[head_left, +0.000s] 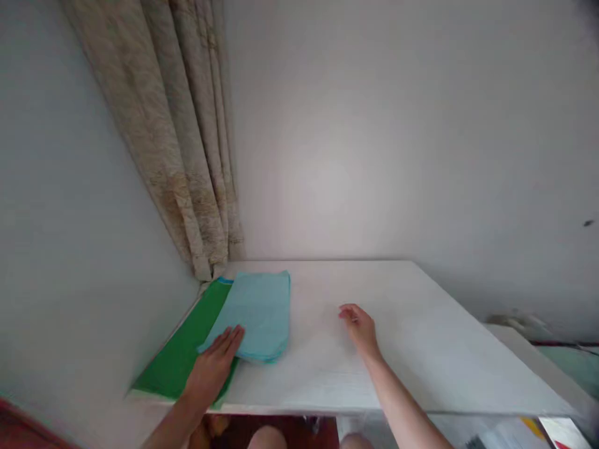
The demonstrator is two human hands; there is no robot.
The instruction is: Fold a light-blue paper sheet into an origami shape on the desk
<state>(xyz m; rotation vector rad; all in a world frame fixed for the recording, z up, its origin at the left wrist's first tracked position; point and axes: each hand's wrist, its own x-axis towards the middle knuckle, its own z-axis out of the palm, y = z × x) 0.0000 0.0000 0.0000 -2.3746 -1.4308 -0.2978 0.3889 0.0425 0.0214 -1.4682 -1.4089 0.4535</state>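
Folded pale blue cloth (258, 315): soft textile, matt, fine-napped, edges rounded and slightly uneven.
Green sheet (183, 344): matt, smooth; cloth or paper, cannot tell; thin blue edging at far corner.
White worktop (412, 333): smooth, matt to faint sheen, painted or laminated finish; base material hidden.
Beige curtain (161, 134): heavy woven cloth, matt, rough mottled texture, soft folds.
Pale wall (365, 131): smooth, matt painted plaster.

No legible text, labels or numbers; papers (515, 433) at lower right too blurred.
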